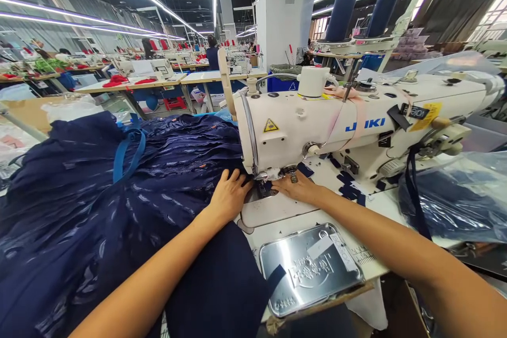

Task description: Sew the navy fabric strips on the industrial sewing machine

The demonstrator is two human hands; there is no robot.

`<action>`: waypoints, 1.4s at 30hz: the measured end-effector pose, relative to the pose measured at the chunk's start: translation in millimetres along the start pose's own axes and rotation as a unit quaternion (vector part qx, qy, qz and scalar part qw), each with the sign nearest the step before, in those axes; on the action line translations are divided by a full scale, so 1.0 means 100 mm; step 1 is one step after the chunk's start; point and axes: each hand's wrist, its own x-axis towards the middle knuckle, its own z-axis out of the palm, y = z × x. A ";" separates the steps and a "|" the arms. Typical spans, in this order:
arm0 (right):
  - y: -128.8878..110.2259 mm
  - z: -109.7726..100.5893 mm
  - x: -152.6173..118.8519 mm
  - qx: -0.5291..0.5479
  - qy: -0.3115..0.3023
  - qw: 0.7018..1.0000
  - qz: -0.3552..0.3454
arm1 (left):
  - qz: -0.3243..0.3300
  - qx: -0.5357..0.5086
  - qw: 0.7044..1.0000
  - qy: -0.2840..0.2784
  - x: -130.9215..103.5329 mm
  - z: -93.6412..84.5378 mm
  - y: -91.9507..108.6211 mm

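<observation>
A white sewing machine (289, 127) stands in front of me, its needle area low at the left end. My left hand (230, 194) lies on the navy fabric (158, 200) just left of the needle area, fingers slightly spread. To the right of the presser foot, my right hand (295, 187) reaches in with its fingertips close to the needle plate (266, 190); what they touch there is too small to make out. The fabric is bunched over the left side and hangs over the front edge. A blue strap (129, 154) loops on top of it.
A shiny metal tin lid (311, 269) lies at the front edge. Small navy scraps (350, 185) are scattered behind my right forearm. Plastic-wrapped navy goods (463, 195) sit at the right. Thread cones (341, 17) stand behind the machine; other worktables and people are farther back.
</observation>
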 end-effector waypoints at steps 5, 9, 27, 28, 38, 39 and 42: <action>-0.12 -0.06 0.00 -0.069 0.007 0.997 0.040 | -0.008 -0.019 1.000 0.005 0.02 0.00 0.01; -0.19 -0.08 0.03 -0.091 -0.008 0.994 0.055 | -0.008 -0.017 1.000 0.013 0.03 0.01 0.00; -0.28 -0.10 0.09 -0.138 -0.059 0.986 0.073 | -0.021 -0.027 0.999 -0.007 0.04 0.00 0.01; -0.28 -0.09 0.09 -0.139 -0.058 0.986 0.077 | -0.022 -0.027 0.999 -0.010 0.04 0.00 0.01; -0.35 -0.08 0.10 -0.142 -0.026 0.984 0.100 | -0.023 -0.032 0.999 -0.003 0.09 0.04 -0.01; -0.36 -0.08 0.11 -0.139 -0.023 0.984 0.105 | -0.024 -0.032 0.999 -0.002 0.10 0.05 -0.02; -0.38 -0.08 0.13 -0.135 -0.024 0.984 0.116 | -0.024 -0.035 0.999 0.000 0.12 0.07 -0.03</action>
